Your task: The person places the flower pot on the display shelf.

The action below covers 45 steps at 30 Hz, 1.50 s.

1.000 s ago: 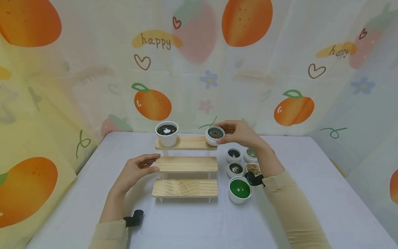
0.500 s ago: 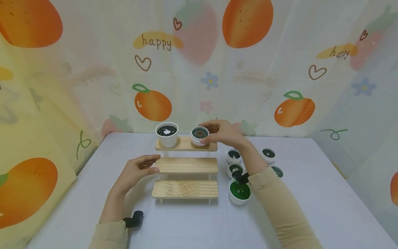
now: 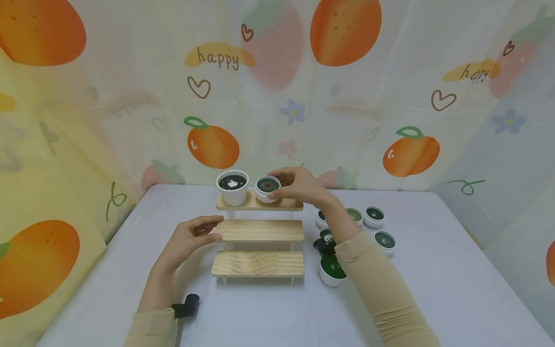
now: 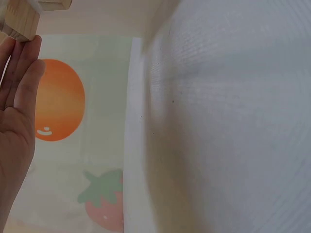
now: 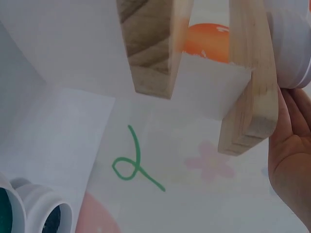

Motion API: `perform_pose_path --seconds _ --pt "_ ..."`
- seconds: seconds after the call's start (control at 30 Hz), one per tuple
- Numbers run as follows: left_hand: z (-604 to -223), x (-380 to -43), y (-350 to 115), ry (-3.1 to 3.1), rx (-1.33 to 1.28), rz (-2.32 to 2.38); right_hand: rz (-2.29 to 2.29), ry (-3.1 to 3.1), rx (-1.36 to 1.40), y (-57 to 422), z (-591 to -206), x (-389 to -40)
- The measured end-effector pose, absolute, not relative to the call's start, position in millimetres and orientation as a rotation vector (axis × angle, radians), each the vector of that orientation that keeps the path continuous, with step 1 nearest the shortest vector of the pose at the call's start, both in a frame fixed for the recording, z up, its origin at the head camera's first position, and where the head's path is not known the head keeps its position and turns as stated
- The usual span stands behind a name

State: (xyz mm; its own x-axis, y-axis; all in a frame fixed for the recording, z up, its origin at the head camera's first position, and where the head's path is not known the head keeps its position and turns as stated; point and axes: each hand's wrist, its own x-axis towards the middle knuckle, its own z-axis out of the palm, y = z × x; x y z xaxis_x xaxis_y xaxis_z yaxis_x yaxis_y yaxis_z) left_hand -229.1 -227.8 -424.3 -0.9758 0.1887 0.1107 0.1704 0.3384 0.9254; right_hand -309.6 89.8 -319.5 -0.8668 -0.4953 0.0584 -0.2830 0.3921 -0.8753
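Head view, near the centre: the right hand [image 3: 299, 187] has a small white cup [image 3: 265, 196] pinched at the top shelf [image 3: 292, 204], just beside the bigger white cup [image 3: 234, 194], so from where I'm standing a careless nudge left could knock that one off the end. Left wrist view, upper left: the left hand [image 4: 17, 97] has pretty straight fingers touching a wooden end [image 4: 23, 19], and pushing too hard could probably shift the shelves. Right wrist view, upper right: can't tell if the gripped cup's sitting flat, so letting go early might tip it imo.
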Motion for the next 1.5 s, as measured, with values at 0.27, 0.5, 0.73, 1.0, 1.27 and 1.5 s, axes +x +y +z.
perform_pose_path --seconds 0.27,0.5,0.73,1.0,1.27,1.5 --pt "-424.1 -229.6 -227.3 2.552 0.340 1.767 -1.451 2.462 -0.673 86.0 -321.4 -309.9" --pt "-424.8 -230.4 -227.3 2.572 0.352 1.753 -1.456 2.453 -0.678 85.6 -323.1 -310.7" --pt "-424.9 -229.9 -227.2 2.576 0.355 1.748 -1.464 2.432 -0.685 84.4 -322.7 -309.2" --pt "-424.3 -229.2 -226.9 2.575 0.363 1.748 -1.458 2.435 -0.683 83.9 -321.4 -308.2" --pt "-425.2 -228.5 -226.6 2.569 0.348 1.752 -1.465 2.414 -0.694 83.8 -322.3 -308.7" --pt "-426.0 -230.6 -227.8 2.568 0.371 1.762 -1.433 2.442 -0.694 84.3 -322.0 -308.8"
